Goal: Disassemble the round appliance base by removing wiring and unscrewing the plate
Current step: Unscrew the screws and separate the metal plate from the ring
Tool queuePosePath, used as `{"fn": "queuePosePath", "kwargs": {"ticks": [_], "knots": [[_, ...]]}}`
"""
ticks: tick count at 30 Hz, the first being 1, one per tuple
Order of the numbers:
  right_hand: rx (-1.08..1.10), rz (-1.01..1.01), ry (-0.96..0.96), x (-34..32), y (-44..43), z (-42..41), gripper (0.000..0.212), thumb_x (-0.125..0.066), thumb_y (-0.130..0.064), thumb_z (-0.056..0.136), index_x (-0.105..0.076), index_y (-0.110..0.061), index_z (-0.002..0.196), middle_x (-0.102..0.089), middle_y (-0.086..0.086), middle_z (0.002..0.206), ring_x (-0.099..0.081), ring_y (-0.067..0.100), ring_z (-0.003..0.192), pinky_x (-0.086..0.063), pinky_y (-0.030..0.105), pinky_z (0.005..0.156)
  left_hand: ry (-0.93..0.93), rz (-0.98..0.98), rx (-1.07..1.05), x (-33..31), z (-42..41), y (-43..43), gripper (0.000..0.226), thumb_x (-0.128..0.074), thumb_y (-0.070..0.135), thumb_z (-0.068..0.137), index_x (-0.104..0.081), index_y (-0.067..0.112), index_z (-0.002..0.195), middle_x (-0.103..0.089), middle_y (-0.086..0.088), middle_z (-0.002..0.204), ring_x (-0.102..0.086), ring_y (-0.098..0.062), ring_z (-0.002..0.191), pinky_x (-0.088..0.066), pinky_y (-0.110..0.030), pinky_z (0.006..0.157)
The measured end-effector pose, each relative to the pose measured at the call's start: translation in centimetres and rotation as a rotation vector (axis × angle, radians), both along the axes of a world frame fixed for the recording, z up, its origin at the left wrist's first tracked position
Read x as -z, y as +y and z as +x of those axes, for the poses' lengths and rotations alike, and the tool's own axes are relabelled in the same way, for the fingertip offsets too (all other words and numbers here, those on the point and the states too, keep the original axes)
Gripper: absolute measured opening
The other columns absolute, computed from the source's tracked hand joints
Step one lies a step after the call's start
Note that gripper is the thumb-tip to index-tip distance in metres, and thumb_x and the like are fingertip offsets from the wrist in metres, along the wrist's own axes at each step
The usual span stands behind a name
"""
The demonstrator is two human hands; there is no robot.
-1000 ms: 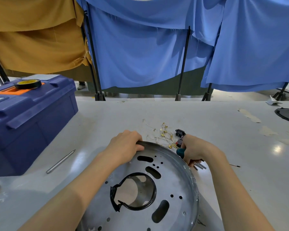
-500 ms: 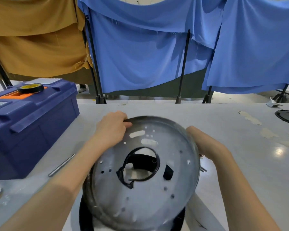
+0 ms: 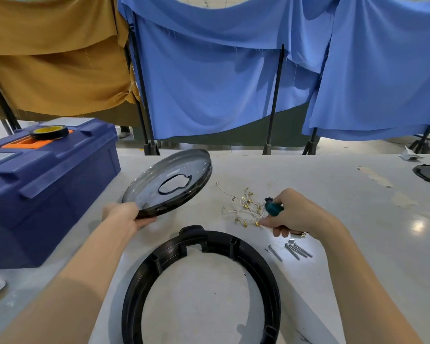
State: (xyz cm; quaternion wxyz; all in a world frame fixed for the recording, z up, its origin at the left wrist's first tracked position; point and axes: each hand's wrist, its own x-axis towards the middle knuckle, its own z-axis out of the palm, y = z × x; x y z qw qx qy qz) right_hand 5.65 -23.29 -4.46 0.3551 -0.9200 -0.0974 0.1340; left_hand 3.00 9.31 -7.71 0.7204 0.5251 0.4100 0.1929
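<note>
The round grey metal plate (image 3: 166, 184) hangs tilted above the white table (image 3: 320, 184), far-left of the black plastic base ring (image 3: 263, 264), which lies flat at the near centre. The left hand (image 3: 124, 217) pinches the plate's near-left rim, with fingers curled underneath. The right hand (image 3: 296, 214) is curled round a teal-handled screwdriver (image 3: 273, 208), its fingertips just beside the loose white wires with brass terminals (image 3: 246, 207). Several long silver screws (image 3: 293, 250) lie near-right of them.

The plate looks like thin stamped metal: stiff, probably light, smooth and so somewhat slippery. Held at 1 point on the rim, it may swing. The rolled rim seems the safest hold, since the cut-out's edges may be sharp. The ring looks rigid and easy to lift anywhere along its wall.
</note>
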Motion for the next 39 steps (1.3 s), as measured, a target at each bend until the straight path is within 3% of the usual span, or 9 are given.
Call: {"fn": "queuePosePath", "kwargs": {"ticks": [8, 13, 16, 18, 21, 23, 26, 34, 39], "knots": [[-0.023, -0.02, -0.034, 0.0, 0.5, -0.1, 0.032, -0.075, -0.022, 0.083, -0.061, 0.006, 0.09, -0.067, 0.005, 0.053, -0.05, 0.008, 0.035, -0.034, 0.014, 0.035, 0.087, 0.095, -0.159, 1.8, 0.1, 0.3, 0.029, -0.055, -0.01, 0.087, -0.057, -0.004, 0.115, -0.063, -0.024, 0.108, -0.066, -0.043, 0.088, -0.057, -0.054, 0.073], [-0.033, -0.019, -0.042, -0.2, 0.8, -0.2, 0.029, -0.076, -0.023, 0.083, -0.061, 0.002, 0.087, -0.067, 0.005, 0.055, -0.05, 0.009, 0.036, -0.034, 0.013, 0.035, 0.118, 0.136, -0.092, 2.0, -0.1, -0.1, 0.031, -0.063, -0.003, 0.085, -0.057, -0.008, 0.116, -0.064, -0.026, 0.111, -0.067, -0.044, 0.087, -0.059, -0.05, 0.072], [-0.047, -0.022, -0.046, -0.1, 0.9, -0.3, 0.028, -0.075, -0.025, 0.083, -0.061, 0.0, 0.085, -0.067, 0.004, 0.055, -0.05, 0.007, 0.035, -0.034, 0.012, 0.034, 0.145, 0.191, -0.012, 1.6, -0.5, -0.3, 0.018, -0.065, -0.002, 0.084, -0.058, -0.008, 0.099, -0.066, -0.024, 0.105, -0.067, -0.043, 0.082, -0.058, -0.04, 0.062], [-0.069, -0.027, -0.053, 0.0, 1.0, -0.4, 0.033, -0.076, -0.03, 0.082, -0.062, -0.001, 0.083, -0.069, 0.003, 0.056, -0.051, 0.007, 0.037, -0.034, 0.012, 0.035, 0.21, 0.298, 0.044, 1.5, -0.9, -0.5, 0.016, -0.066, 0.006, 0.085, -0.057, -0.003, 0.096, -0.067, -0.025, 0.098, -0.068, -0.038, 0.067, -0.054, -0.03, 0.043], [-0.155, -0.035, -0.036, -0.1, 1.3, -0.6, 0.048, -0.079, -0.045, 0.075, -0.064, 0.0, 0.081, -0.07, 0.003, 0.058, -0.052, 0.008, 0.041, -0.038, 0.016, 0.042, 0.36, 0.534, 0.111, 1.4, -1.5, -0.8, 0.024, -0.063, 0.02, 0.09, -0.06, -0.003, 0.086, -0.068, -0.02, 0.075, -0.06, -0.026, 0.045, -0.034, -0.016, 0.024], [-0.229, -0.048, 0.02, -0.3, 1.6, -0.9, 0.053, -0.082, -0.051, 0.066, -0.067, -0.002, 0.078, -0.071, 0.003, 0.06, -0.055, 0.01, 0.045, -0.041, 0.021, 0.047, 0.449, 0.703, 0.138, 1.4, -1.8, -1.1, 0.03, -0.062, 0.027, 0.091, -0.059, -0.001, 0.081, -0.066, -0.02, 0.078, -0.062, -0.029, 0.06, -0.044, -0.024, 0.041], [-0.315, -0.098, 0.108, -0.3, 2.1, -1.3, 0.05, -0.088, -0.049, 0.059, -0.066, -0.006, 0.069, -0.068, 0.0, 0.057, -0.056, 0.012, 0.046, -0.039, 0.021, 0.044, 0.5, 0.961, 0.127, 1.1, -2.1, -1.9, 0.039, -0.056, 0.038, 0.092, -0.059, -0.001, 0.099, -0.059, -0.023, 0.108, -0.058, -0.037, 0.09, -0.043, -0.041, 0.068], [-0.321, -0.195, 0.099, 0.7, 3.4, -1.5, 0.015, -0.077, -0.009, 0.071, -0.062, -0.006, 0.073, -0.058, 0.004, 0.045, -0.051, 0.014, 0.035, -0.035, 0.017, 0.039, 0.382, 1.204, 0.172, 0.6, -2.8, -4.5, 0.039, -0.053, 0.035, 0.095, -0.054, 0.006, 0.12, -0.055, -0.017, 0.118, -0.057, -0.037, 0.102, -0.046, -0.045, 0.081], [-0.337, -0.154, 0.09, 0.9, 3.2, -1.4, 0.014, -0.07, -0.008, 0.07, -0.058, -0.005, 0.064, -0.059, 0.005, 0.044, -0.039, 0.014, 0.035, -0.029, 0.015, 0.038, 0.12, 1.233, 0.456, 0.3, -3.5, -5.3, 0.029, -0.06, 0.056, 0.084, -0.067, 0.029, 0.093, -0.066, 0.006, 0.082, -0.059, -0.015, 0.076, -0.046, -0.029, 0.065]]}}
